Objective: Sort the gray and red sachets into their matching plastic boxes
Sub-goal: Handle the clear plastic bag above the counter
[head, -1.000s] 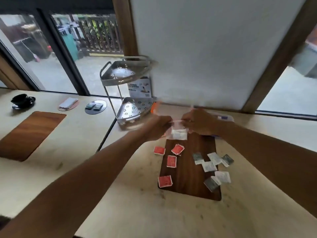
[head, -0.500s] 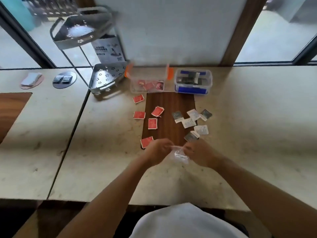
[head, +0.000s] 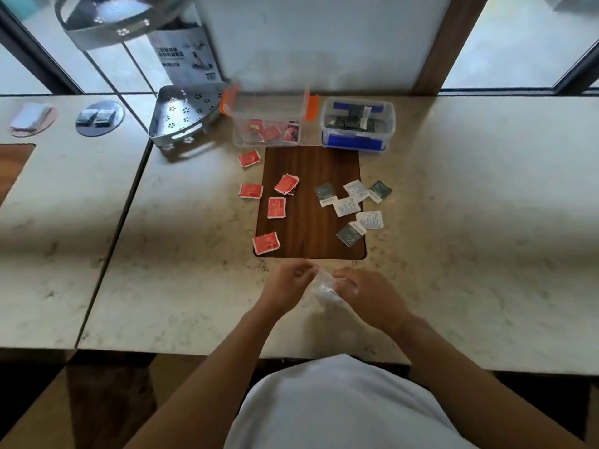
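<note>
Several red sachets (head: pixel 276 207) lie on and beside the left part of a dark wooden mat (head: pixel 311 222). Several gray and white sachets (head: pixel 347 206) lie along the mat's right edge. Behind the mat stand a clear box with orange clips (head: pixel 269 108) holding red sachets and a clear box with blue clips (head: pixel 356 137) holding gray ones. My left hand (head: pixel 287 285) and my right hand (head: pixel 366 294) are close together near the table's front edge. Both pinch a crumpled clear plastic bag (head: pixel 324 288).
A metal corner rack (head: pixel 181 115) with a cardboard box (head: pixel 186 55) behind it stands at the back left. A dark coaster (head: pixel 99 118) with two small packs and a pink coaster (head: pixel 30 119) lie on the neighbouring table. A gap (head: pixel 113 222) separates the tables.
Both hands have drawn back from near the boxes to the table's front edge, still holding the clear bag. The camera has tilted downward.
</note>
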Demonstrator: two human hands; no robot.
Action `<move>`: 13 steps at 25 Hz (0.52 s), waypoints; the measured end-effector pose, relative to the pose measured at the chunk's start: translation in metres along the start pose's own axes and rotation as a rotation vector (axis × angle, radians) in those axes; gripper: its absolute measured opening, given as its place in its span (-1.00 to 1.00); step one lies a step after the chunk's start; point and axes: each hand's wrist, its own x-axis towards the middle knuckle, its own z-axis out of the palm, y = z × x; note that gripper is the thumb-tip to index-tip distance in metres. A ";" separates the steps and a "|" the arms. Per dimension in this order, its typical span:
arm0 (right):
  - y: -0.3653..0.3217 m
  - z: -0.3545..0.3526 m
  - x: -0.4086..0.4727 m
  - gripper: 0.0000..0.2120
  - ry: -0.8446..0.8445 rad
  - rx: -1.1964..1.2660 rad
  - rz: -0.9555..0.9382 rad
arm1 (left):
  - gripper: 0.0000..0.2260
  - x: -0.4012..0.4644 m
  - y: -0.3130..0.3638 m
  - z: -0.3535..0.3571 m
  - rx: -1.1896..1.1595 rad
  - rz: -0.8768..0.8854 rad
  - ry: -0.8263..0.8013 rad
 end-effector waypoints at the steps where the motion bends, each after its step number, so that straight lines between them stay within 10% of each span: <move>1: 0.002 0.002 0.001 -0.69 0.030 -0.005 -0.011 | -0.85 0.000 0.000 0.001 0.003 -0.004 0.007; 13: -0.007 0.015 0.008 -0.82 0.232 0.242 0.142 | -0.86 -0.026 0.014 0.020 -0.205 -0.160 0.081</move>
